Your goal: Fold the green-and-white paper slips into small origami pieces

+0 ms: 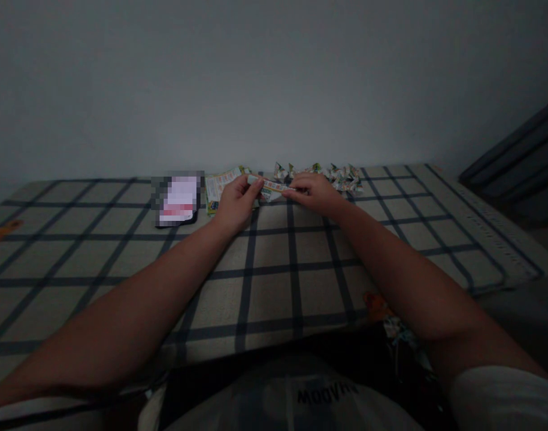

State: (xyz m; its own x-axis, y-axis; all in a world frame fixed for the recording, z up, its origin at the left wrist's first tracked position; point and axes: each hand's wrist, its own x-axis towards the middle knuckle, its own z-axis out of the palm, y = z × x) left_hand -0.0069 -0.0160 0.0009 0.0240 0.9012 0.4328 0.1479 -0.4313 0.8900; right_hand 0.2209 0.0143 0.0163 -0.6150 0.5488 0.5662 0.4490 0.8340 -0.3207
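Observation:
Between my two hands is a folded strip of printed paper [274,188], pale with coloured print and a slanted lower edge. My left hand [238,199] pinches its left end between thumb and fingers. On the right end, the fingers of my right hand [313,190] are closed, partly hiding it. Just left of my left hand lie flat printed sheets [220,184], green-edged, partly covered by that hand. Behind and beyond my right hand sit several small folded paper pieces [345,175] with pointed corners, in the same print.
A phone [179,197] with a lit, blurred screen lies left of the sheets. All rest on a checked cloth [274,287] against a grey wall [274,84]. An orange patch [2,233] shows at the far left, and a dark slatted object [516,155] at the right.

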